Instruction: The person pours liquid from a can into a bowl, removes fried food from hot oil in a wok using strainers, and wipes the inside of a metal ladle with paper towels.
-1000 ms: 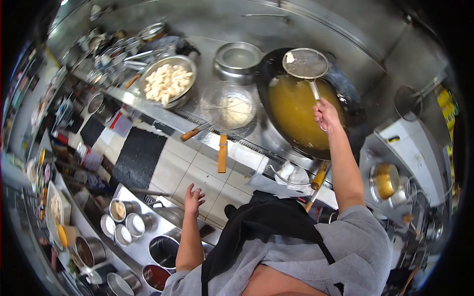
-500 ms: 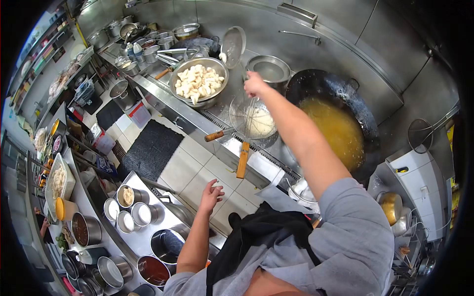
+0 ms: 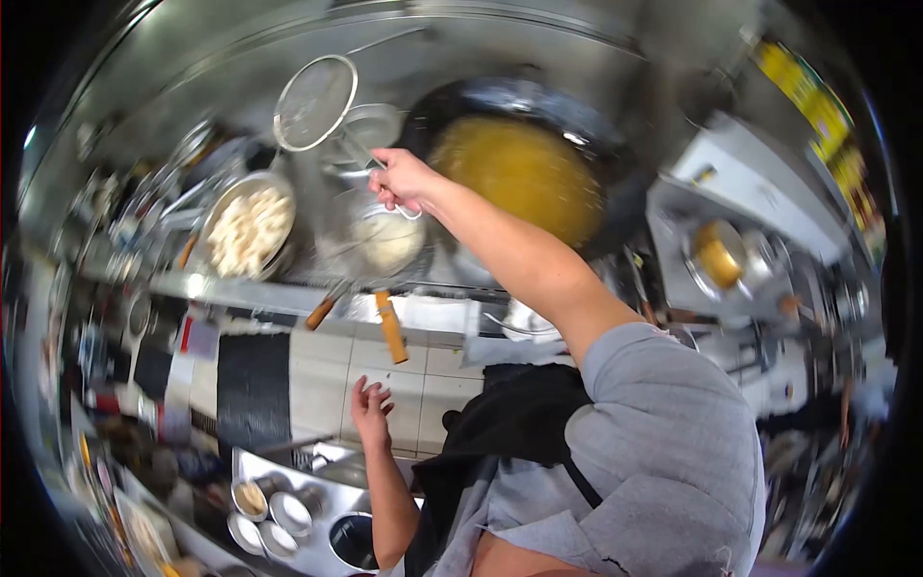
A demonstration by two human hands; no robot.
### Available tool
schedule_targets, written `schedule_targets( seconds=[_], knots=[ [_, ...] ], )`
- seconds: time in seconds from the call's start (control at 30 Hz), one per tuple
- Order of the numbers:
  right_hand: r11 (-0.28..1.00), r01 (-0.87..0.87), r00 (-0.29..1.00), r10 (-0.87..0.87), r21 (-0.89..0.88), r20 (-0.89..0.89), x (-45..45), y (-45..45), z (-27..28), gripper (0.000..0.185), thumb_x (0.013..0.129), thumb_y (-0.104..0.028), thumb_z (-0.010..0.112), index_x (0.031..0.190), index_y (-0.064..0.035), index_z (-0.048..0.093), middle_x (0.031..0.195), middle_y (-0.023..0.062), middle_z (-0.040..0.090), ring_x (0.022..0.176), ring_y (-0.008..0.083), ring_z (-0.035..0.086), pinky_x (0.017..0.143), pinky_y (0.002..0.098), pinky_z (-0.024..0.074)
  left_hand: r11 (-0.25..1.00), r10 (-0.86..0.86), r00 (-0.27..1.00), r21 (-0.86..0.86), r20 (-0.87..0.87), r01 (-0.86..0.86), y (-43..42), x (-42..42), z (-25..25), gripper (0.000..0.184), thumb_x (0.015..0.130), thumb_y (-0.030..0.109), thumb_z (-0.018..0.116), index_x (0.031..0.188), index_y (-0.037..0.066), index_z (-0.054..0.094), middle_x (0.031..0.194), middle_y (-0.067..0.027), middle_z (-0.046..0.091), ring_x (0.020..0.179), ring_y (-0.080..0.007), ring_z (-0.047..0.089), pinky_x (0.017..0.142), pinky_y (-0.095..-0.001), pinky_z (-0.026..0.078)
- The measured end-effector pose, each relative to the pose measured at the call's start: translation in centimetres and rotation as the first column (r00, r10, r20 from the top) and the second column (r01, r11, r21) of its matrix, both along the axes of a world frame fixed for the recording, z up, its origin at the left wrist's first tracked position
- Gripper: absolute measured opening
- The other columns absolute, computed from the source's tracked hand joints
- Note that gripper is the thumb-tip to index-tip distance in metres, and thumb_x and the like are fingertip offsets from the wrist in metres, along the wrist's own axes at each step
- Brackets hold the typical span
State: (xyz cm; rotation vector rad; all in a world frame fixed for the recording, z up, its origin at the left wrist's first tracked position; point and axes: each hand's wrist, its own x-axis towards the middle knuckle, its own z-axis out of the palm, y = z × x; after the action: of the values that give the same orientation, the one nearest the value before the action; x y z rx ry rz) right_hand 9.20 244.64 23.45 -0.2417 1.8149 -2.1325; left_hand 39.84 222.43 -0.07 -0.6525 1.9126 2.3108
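My right hand (image 3: 396, 181) is closed around the handle of a round fine-mesh strainer (image 3: 315, 103). The strainer hangs in the air above the counter, its mesh tilted toward me. Below that hand sits a wire basket skimmer with a wooden handle (image 3: 327, 306), over or around a container of pale white stuff (image 3: 389, 240); the wires blur. To the left stands a metal bowl (image 3: 286, 245) heaped with white chunks (image 3: 250, 229). My left hand (image 3: 370, 412) is held low above the floor, fingers apart and slightly bent, with nothing in it.
A large black wok (image 3: 452, 108) of yellow-brown oil (image 3: 524, 178) lies under and beyond my right forearm. A wooden piece (image 3: 391, 332) juts over the counter's front edge. Behind the strainer is a metal pan (image 3: 373, 125). Several metal pots (image 3: 288, 514) stand lower left.
The view has swung to the right and blurred. My right hand has lifted and turned the strainer, so its mesh shows more fully. My left hand stays low and empty.
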Motion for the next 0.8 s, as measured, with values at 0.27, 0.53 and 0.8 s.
schedule_targets(
  seconds=[0.27,0.53,0.8],
  knots=[
    [0.947,0.201,0.976,-0.172,-0.25,0.133,18.2,25.0,0.5,0.047,0.1,-0.008,0.04,0.145,-0.0168,0.03,0.072,-0.0015,0.047,0.048,0.0039,0.035,0.044,0.0212,0.032,0.97,-0.231,0.92,-0.002,-0.317,0.244,6.2,-6.4,8.9,0.035,0.098,0.016,0.05,0.131,0.005,0.049,0.108,-0.007,0.059,0.086,-0.0146,0.06,0.07,-0.0271,0.051],
    [0.792,0.493,0.868,-0.423,-0.361,0.26,31.3,37.6,-3.6,0.041,0.1,-0.007,0.042,0.14,-0.0153,0.038,0.072,-0.0013,0.045,0.046,0.0029,0.033,0.041,0.0197,0.0287,0.191,-0.975,0.159,-0.212,-0.157,0.958,24.4,-6.1,13.7,0.022,0.094,0.006,0.054,0.114,-0.001,0.061,0.103,-0.008,0.064,0.087,-0.0129,0.061,0.074,-0.0265,0.051],
    [0.789,0.375,0.925,-0.287,-0.486,0.248,35.0,48.3,-2.8,0.044,0.098,-0.005,0.042,0.141,-0.0123,0.033,0.071,0.0021,0.045,0.047,0.0055,0.034,0.042,0.0224,0.0307,0.053,-0.999,0.048,0.316,0.023,0.947,57.3,2.5,9.6,0.037,0.093,0.011,0.058,0.128,0.002,0.05,0.118,-0.0135,0.061,0.105,-0.0224,0.061,0.083,-0.0344,0.053]
  ],
)
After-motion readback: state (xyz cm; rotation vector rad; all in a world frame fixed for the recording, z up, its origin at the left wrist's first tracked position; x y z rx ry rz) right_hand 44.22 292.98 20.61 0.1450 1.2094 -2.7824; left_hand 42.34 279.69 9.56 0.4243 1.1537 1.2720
